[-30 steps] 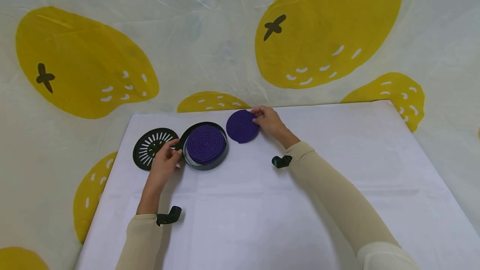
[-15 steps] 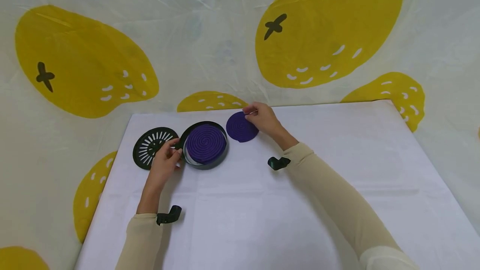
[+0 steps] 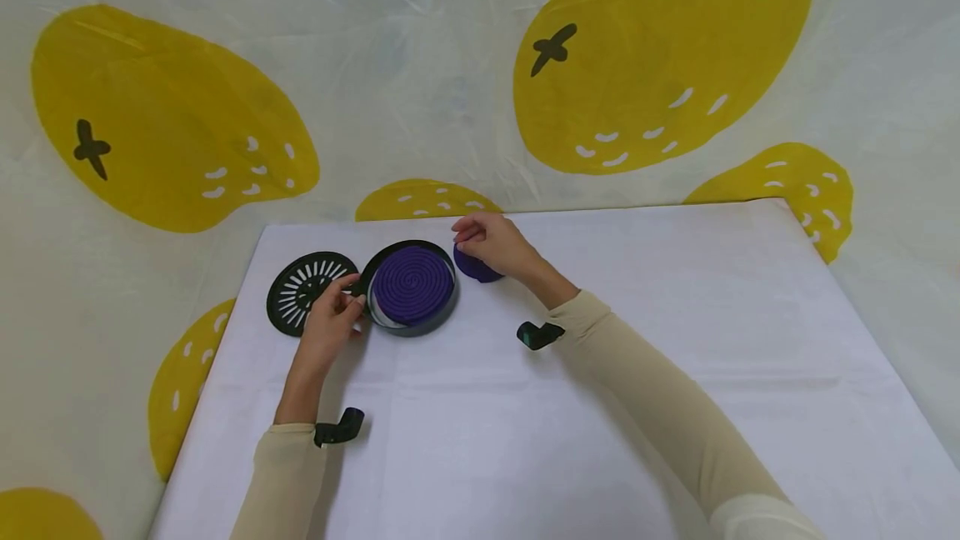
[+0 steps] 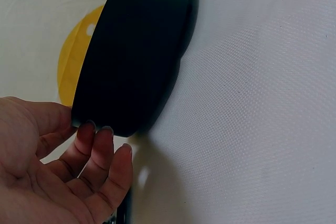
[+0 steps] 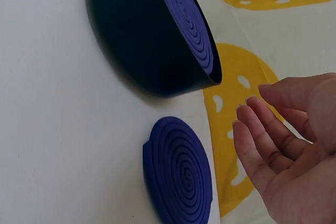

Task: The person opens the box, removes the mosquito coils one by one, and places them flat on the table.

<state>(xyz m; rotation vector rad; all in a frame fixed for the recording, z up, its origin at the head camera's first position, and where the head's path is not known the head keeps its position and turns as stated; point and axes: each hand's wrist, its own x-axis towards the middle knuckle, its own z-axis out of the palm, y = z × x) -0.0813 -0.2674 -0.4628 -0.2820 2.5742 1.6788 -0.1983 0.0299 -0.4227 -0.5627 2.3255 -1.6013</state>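
White cloth [image 3: 600, 440] covers the table, a fruit-print sheet [image 3: 412, 107] behind it. Left hand [image 3: 333, 312]: thumb and fingers pinch the edge of the tin [image 5: 136, 35], which stands on the cloth just right of them. Right hand [image 3: 495, 242]: fingers slightly bent, grasping nothing, poised over the loose coil [image 5: 181, 171], which lies on the cloth. Progress, as judged: the packed coil [image 3: 412, 285] is already in the tin, set off from the left fingers so that a pale crescent shows; the loose coil and the slotted disc [image 3: 288, 298], beside the left fingers away from the tin, lie outside. Orientation: tin upright, mouth upward; coils flat, spirals facing up; all round, no long axis.
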